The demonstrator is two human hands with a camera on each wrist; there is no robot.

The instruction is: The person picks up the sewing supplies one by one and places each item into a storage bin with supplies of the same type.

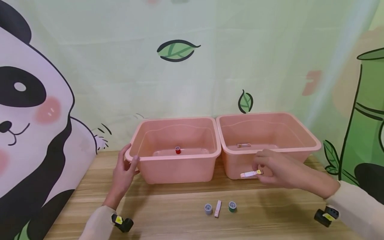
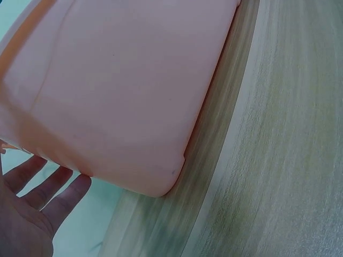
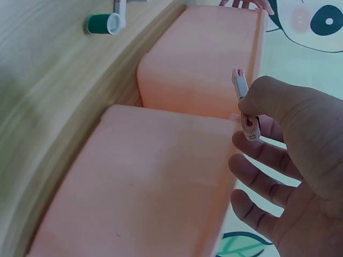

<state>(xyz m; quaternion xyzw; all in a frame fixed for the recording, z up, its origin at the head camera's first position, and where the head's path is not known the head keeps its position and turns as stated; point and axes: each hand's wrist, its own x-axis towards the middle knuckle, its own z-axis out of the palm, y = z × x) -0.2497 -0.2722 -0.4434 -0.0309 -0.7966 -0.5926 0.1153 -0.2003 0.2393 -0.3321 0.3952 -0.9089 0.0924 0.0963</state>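
Observation:
My right hand [image 1: 277, 168] pinches a folded sewing tape measure [image 3: 246, 104] between thumb and index finger, the other fingers spread apart. It is just in front of the right pink bin [image 1: 267, 151], near its front rim. Inside that bin lies another folded tape measure [image 1: 244, 145]. My left hand [image 1: 123, 173] holds the front left corner of the left pink bin [image 1: 180, 169], thumb at the front and fingers along the side; its thumb is out of sight in the left wrist view. A red thread spool [image 1: 178, 150] stands in the left bin.
On the wooden table [image 1: 168, 213], before the bins, a grey-blue thread spool [image 1: 208, 209], a folded tape measure [image 1: 218, 209] and a green thread spool [image 1: 232, 206] form a row. Behind the bins hangs a printed cloth [image 1: 120, 66] with a panda.

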